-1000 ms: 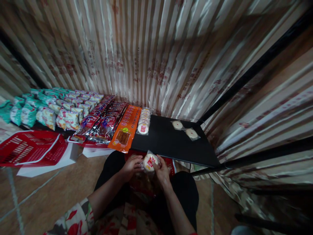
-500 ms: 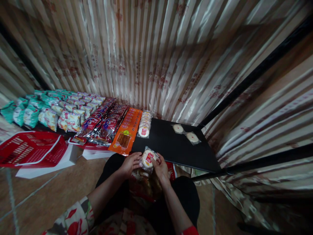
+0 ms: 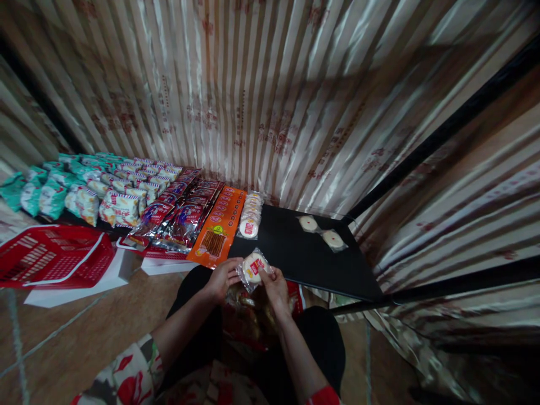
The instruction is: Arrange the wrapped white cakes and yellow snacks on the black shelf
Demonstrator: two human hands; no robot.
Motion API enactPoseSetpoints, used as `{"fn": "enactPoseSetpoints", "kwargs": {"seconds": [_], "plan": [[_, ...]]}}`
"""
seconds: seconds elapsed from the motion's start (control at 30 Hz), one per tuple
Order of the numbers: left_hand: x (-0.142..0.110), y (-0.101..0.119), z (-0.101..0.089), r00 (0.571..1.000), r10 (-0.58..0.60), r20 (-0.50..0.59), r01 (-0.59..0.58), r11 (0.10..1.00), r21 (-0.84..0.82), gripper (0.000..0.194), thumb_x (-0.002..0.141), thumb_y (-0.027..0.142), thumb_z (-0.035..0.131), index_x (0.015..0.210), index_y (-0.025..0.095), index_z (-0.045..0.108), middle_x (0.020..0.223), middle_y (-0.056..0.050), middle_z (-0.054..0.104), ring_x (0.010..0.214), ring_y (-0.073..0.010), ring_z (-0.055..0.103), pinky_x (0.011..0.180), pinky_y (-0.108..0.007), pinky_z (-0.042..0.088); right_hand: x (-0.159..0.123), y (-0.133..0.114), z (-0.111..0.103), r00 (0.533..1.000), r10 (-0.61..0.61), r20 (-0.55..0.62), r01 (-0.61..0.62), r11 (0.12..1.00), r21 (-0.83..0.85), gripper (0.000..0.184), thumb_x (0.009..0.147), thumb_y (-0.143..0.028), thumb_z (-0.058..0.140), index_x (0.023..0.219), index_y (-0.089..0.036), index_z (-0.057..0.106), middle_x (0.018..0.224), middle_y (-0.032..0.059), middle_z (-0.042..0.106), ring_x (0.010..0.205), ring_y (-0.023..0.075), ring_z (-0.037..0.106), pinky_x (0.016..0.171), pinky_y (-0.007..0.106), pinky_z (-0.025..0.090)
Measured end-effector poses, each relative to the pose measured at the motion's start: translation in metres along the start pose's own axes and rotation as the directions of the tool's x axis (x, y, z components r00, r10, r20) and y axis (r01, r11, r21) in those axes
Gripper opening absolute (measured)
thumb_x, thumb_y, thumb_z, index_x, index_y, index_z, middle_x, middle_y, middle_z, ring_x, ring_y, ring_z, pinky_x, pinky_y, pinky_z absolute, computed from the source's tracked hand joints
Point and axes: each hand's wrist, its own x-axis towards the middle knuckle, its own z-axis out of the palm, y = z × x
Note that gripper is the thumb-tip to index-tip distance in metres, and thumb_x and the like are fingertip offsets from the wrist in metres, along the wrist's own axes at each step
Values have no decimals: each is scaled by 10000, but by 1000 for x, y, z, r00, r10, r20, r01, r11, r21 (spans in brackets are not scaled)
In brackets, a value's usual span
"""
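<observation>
In front of my lap, a round white cake in a clear wrapper (image 3: 255, 268) with a red label is held up between my hands. My right hand (image 3: 275, 288) grips its right side, thumb pressed on top of the label. At the left edge of the wrapper is my left hand (image 3: 224, 279), its fingers closed against the plastic; part of them is hidden. Just beyond, a row of similar wrapped cakes (image 3: 250, 216) stands on the black shelf (image 3: 291, 256). Two more wrapped cakes (image 3: 309, 224) lie flat toward the shelf's right end.
Left of the row are an orange snack packet (image 3: 219, 225), dark red-blue packets (image 3: 185, 211), white bags (image 3: 120, 208) and teal bags (image 3: 53, 197). A red basket (image 3: 93, 264) stands lower left. Under my hands is a bag of wrapped items (image 3: 248, 315). Black frame bars (image 3: 422, 146) rise at right.
The wrapped cake has turned and shifted slightly left and up in my hands. My left hand has moved a little left with it.
</observation>
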Motion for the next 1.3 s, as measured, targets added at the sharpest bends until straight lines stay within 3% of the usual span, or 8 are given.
{"fn": "enactPoseSetpoints", "kwargs": {"seconds": [0.1, 0.3, 0.57, 0.97, 1.17, 1.3], "plan": [[1, 1, 1, 1000, -3, 5, 3, 1000, -14, 179, 770, 192, 539, 923, 127, 605, 889, -91, 669, 774, -151, 631, 714, -247, 496, -2, 8, 0, 999, 36, -20, -35, 997, 63, 404, 544, -441, 714, 802, -205, 513, 618, -40, 610, 498, 116, 552, 471, 226, 432], [-1, 2, 6, 1000, -4, 10, 4, 1000, -13, 169, 751, 203, 529, 874, 131, 619, 914, -93, 657, 779, -154, 622, 743, -262, 487, -2, 22, -2, 997, 69, -40, -64, 992, 113, 385, 546, -436, 723, 786, -214, 520, 694, -17, 652, 632, 166, 635, 551, 260, 494], [-4, 3, 11, 998, -61, -17, 59, 995, -75, 149, 831, 247, 465, 808, 137, 563, 867, -70, 625, 681, -115, 573, 679, -225, 462, -9, 23, -1, 988, 139, -66, -120, 963, 242, 424, 495, -416, 777, 773, -188, 551, 715, -13, 673, 657, 152, 648, 545, 236, 524], [-8, -1, 10, 997, -44, 66, 50, 994, -97, 262, 850, 305, 444, 937, 112, 597, 954, -94, 628, 761, -130, 585, 707, -226, 452, -20, 21, 5, 980, 195, -26, -166, 890, 424, 347, 480, -353, 816, 672, -161, 600, 670, 5, 671, 634, 129, 649, 605, 237, 565], [-9, -3, 11, 995, -49, 89, 59, 992, -111, 258, 843, 315, 464, 942, 124, 606, 930, -81, 648, 778, -136, 604, 746, -243, 455, -23, 23, 8, 983, 184, -3, -164, 888, 430, 232, 587, -338, 748, 710, -178, 634, 759, 33, 704, 777, 182, 670, 733, 309, 560], [-10, -8, 10, 993, 11, 118, -3, 997, -73, 229, 763, 216, 568, 979, 149, 604, 960, -61, 654, 821, -131, 609, 787, -241, 446, -28, 23, 14, 984, 177, 18, -166, 876, 452, 135, 652, -328, 682, 720, -217, 644, 799, 26, 713, 855, 196, 663, 811, 341, 541]]}}
